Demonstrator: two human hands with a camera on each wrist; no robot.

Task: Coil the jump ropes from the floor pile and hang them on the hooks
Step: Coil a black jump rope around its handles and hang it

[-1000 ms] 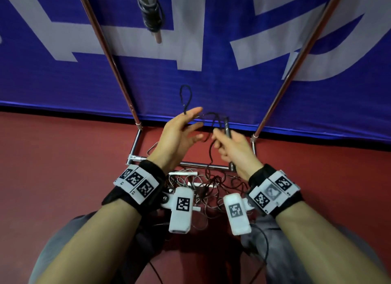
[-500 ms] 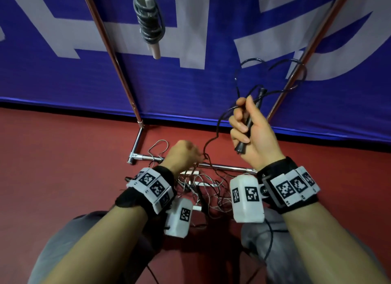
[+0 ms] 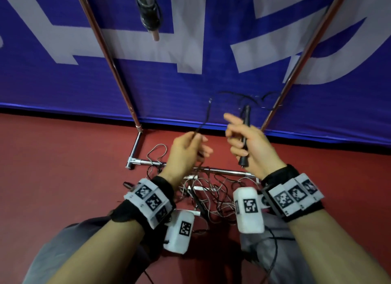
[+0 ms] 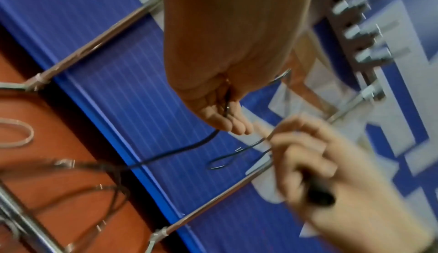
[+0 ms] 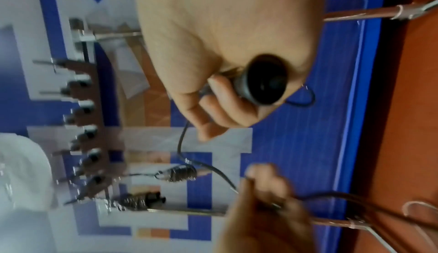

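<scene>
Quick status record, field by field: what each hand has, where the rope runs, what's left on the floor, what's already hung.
left hand: pinches the black rope's cord
right hand: grips the black handle, index finger extended
rope path: cord trails from the left hand down to the floor pile
floor pile: tangled ropes lie over the rack's base bar
already hung: one coiled rope hangs above; a second shows in the right wrist view
</scene>
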